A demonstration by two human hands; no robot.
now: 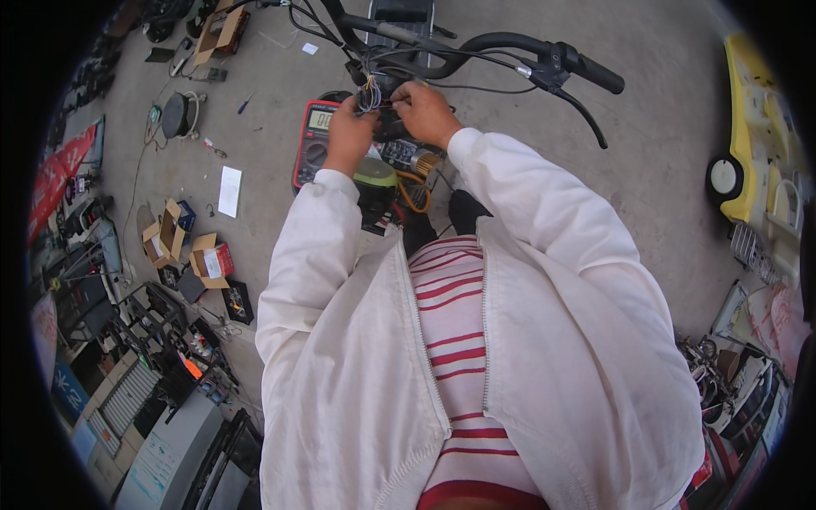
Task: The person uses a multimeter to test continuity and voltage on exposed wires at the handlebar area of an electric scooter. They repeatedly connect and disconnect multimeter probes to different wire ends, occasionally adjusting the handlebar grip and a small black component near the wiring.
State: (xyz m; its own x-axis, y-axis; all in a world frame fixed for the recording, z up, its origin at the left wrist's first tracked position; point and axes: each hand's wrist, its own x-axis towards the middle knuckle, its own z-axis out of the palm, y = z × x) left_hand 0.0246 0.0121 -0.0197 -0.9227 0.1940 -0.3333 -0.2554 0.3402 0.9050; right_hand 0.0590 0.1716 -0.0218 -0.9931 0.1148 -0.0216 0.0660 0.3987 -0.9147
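Note:
My left hand point(350, 138) is closed at a bundle of thin coloured wires point(370, 93) below the handlebar point(497, 42) of a two-wheeled vehicle. Close beside it, my right hand point(429, 114) has thumb and fingers pinched together at the right side of the bundle. What sits between those right fingertips is too small to make out. Left of my left wrist is a red-rimmed multimeter point(316, 155) with a dial and a lit display. Under my hands lie a round green-edged part point(374, 172), a gold-coloured finned part point(425, 161) and an orange cable point(416, 197).
A brake lever point(586, 115) juts out at the right. Opened cardboard boxes point(210, 259), a white sheet point(229, 191) and a screwdriver point(245, 104) lie on the floor at left. A yellow toy-like vehicle point(752, 136) stands far right. Stacked parts crowd the left edge.

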